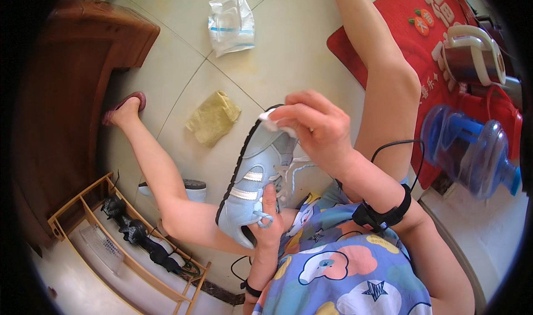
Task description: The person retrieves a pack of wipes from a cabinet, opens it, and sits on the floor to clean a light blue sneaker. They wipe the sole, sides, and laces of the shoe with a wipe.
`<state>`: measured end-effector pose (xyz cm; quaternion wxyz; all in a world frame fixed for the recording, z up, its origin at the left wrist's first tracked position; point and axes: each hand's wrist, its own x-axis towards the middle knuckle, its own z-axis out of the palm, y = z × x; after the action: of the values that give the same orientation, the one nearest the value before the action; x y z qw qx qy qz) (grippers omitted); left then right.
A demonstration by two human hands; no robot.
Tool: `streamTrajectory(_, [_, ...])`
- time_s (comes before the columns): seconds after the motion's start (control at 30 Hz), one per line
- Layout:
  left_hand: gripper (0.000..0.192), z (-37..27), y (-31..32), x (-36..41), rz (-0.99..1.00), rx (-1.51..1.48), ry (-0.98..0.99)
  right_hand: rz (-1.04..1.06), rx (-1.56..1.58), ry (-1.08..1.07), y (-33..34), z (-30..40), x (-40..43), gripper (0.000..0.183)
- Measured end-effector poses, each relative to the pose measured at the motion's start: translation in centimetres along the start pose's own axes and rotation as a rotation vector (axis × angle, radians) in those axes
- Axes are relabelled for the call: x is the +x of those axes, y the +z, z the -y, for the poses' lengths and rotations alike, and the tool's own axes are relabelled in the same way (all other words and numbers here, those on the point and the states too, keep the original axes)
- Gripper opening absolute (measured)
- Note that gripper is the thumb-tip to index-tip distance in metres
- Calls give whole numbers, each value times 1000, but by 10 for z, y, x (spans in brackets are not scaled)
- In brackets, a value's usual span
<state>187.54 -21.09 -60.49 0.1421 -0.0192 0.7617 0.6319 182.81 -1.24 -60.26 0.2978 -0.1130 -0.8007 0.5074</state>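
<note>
My left hand (268, 225) grips a light blue sneaker (245, 186) around its heel and lace area, with the toe pointing up and away from me. The black sole faces left and white laces hang at the right side. Between the fingers of my right hand (318, 121) is a white wipe (272, 121), pressed on the toe of the sneaker. A second light blue shoe (195, 188) lies on the floor, partly hidden behind my leg. Beyond the sneaker, a folded yellow cloth (214, 118) and a clear plastic package (232, 25) rest on the tiles.
A wooden cabinet (66, 86) stands at the left, above a wooden rack (145, 279) holding black shoes and a clear plastic basket (102, 248). On the right are a red mat (387, 19), an electric kettle (470, 59) and a blue water jug (466, 152).
</note>
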Motion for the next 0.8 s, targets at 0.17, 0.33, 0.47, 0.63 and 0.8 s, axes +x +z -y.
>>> streamTrajectory(0.17, [34, -6, 5, 4, -16, -53, 65, -43, -76, 79, -13, -7, 11, 22])
streamTrajectory(0.33, [22, -22, 2, 19, -6, 254, 223, 66, -100, -295, 1, 15, 12, 26])
streamTrajectory(0.47, [24, -27, -4, 26, 52, 309, 174, -9, -106, -115, -5, 2, 9, 22])
streamTrajectory(0.63, [34, -26, -9, 43, -203, -610, -411, 77, -155, 163, -36, -28, -10, 14])
streamTrajectory(0.8, [41, 4, 2, 93, 0, -814, -729, 50, -76, 453, -36, -37, -21, 10])
